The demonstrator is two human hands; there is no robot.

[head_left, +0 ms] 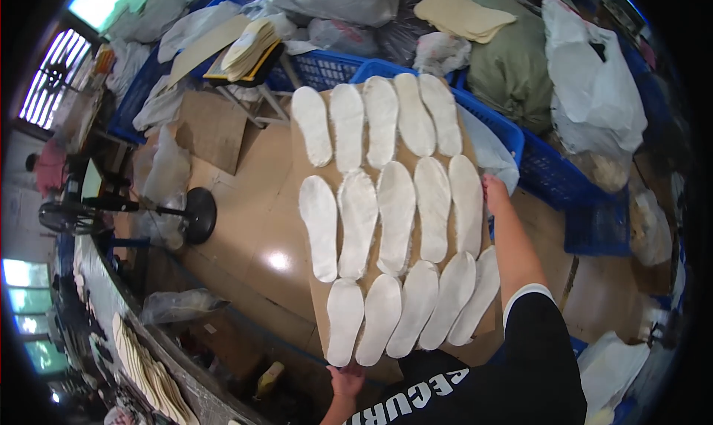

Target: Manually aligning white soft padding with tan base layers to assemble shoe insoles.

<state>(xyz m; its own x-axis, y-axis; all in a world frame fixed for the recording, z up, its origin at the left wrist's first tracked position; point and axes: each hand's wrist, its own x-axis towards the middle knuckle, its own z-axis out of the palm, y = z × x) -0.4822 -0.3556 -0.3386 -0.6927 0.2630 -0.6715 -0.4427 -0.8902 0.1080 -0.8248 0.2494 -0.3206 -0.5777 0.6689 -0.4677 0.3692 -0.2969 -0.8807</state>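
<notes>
A brown cardboard sheet (332, 306) is held up in front of me, covered with three rows of cream, fuzzy-edged shoe insoles (396, 217). My right hand (495, 193) grips the sheet's right edge about midway along; its fingers partly pass out of sight behind the board. At the near left corner, my left hand (346, 383) is closed on the sheet's lower edge, with its fingertips hidden underneath. The insoles lie flat, side by side, and some touch or slightly overlap in the nearest row.
Blue plastic crates (557, 176) with bags stand beyond and to the right. A stool (249, 79) bears stacked insoles at the far left. A black pedestal fan (199, 215) stands left. More insoles (152, 369) lie on a worktable (111, 284) at the near left. The floor (252, 195) is shiny tan.
</notes>
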